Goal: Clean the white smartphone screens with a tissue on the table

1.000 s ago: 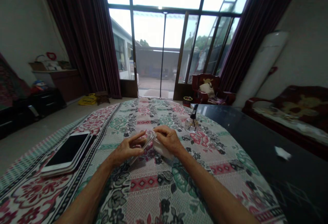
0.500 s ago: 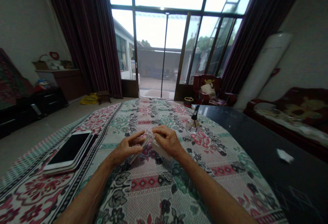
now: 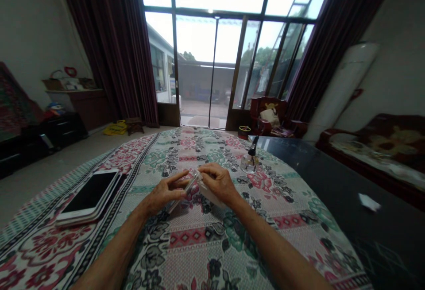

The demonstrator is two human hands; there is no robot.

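Near the middle of the flowered tablecloth, my left hand point(image 3: 166, 192) grips a thin, phone-like object point(image 3: 190, 185) with a pale edge, tilted up between thumb and fingers. My right hand point(image 3: 217, 184) pinches a white cloth or tissue point(image 3: 209, 195) against the top end of that object. The cloth hangs below the right fingers. Beyond the right hand stands a clear glass bottle point(image 3: 249, 163) with a black top. On the left side of the cloth lies a stack of tablets point(image 3: 88, 196), the top one white-framed with a dark screen.
The round table's tablecloth point(image 3: 186, 263) reaches past both forearms. At the right is a dark tabletop point(image 3: 318, 170) with a crumpled white paper point(image 3: 369, 202). Farther back are a wooden armchair point(image 3: 270, 115), a wooden sofa point(image 3: 395, 148) and glass doors point(image 3: 206, 73).
My right hand has shifted very slightly to the right with the white cloth, and the thin object's tilt differs slightly. My left hand keeps its hold.
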